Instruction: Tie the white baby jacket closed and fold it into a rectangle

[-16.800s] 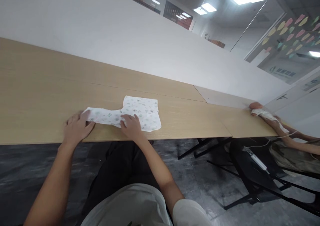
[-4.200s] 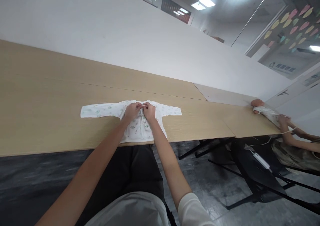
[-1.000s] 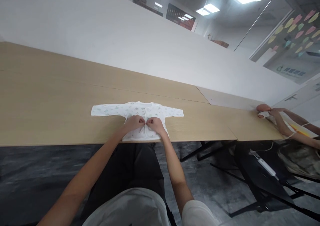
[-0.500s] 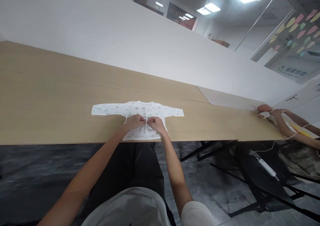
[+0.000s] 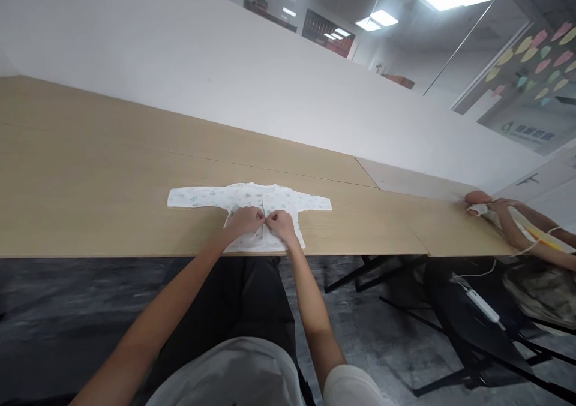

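A small white baby shirt [image 5: 281,199] with a faint coloured print lies face up on the table, its sleeves spread to both sides and its hem along the front edge. My left hand [image 5: 245,221] is closed in a pinch on the front opening, just left of the centre line. Right beside it, my right hand [image 5: 281,223] pinches the same opening from the other side. The fingertips of both hands almost meet at mid-chest. They hide whatever fastener may be between them.
The long wooden table [image 5: 112,196] runs along a white wall [image 5: 202,94]. At the far right, another person's hands [image 5: 501,205] are on a doll-like thing with a round brown head [image 5: 477,197]. A black chair [image 5: 468,310] holds a white power strip [image 5: 483,305].
Both hands stay pinched at the shirt's front, their fingertips shifting only slightly. The whole view has moved a little.
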A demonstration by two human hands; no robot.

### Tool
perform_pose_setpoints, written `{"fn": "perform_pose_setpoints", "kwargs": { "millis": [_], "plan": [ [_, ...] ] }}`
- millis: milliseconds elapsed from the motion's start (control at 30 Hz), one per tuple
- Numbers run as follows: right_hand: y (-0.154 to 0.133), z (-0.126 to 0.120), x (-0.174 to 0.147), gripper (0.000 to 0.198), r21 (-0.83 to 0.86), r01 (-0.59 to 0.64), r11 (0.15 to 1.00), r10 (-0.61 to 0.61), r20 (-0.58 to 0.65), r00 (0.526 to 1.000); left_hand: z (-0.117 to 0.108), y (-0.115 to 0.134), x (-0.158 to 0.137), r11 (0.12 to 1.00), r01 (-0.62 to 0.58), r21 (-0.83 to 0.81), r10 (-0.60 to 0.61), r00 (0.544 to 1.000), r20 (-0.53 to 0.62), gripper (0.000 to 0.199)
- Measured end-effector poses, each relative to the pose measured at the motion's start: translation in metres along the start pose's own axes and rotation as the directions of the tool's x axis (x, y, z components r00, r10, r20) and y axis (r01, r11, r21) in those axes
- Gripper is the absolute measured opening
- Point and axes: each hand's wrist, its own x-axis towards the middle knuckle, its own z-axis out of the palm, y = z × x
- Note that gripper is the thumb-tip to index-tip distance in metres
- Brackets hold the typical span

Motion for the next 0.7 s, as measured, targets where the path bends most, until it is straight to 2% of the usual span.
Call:
{"fn": "perform_pose_setpoints", "kwargs": {
  "millis": [200,300,533,633,700],
  "plan": [
    [0.007,-0.001,-0.001,0.014,0.126,0.033,0.991,-0.036,0.022,0.999,0.005,-0.005,0.004,0.994,-0.056,-0.090,0.052,0.998,-0.046,0.022],
    [0.009,-0.001,-0.001,0.009,0.180,0.063,0.982,-0.067,0.017,0.998,0.006,-0.007,0.005,0.980,-0.092,-0.174,0.084,0.995,-0.055,0.022],
    [0.008,0.003,-0.002,0.011,0.090,0.052,0.995,-0.049,-0.035,0.998,0.007,-0.013,0.009,0.930,-0.175,-0.322,0.169,0.985,-0.047,0.033],
    [0.006,0.002,-0.005,0.020,0.028,0.034,0.999,-0.034,-0.027,0.999,0.008,-0.018,0.011,0.944,-0.163,-0.288,0.156,0.987,-0.049,0.036],
    [0.004,-0.003,-0.006,0.019,-0.019,0.045,0.999,-0.045,-0.005,0.999,0.006,-0.024,0.014,0.967,-0.115,-0.228,0.100,0.992,-0.074,0.035]
  ]
}}
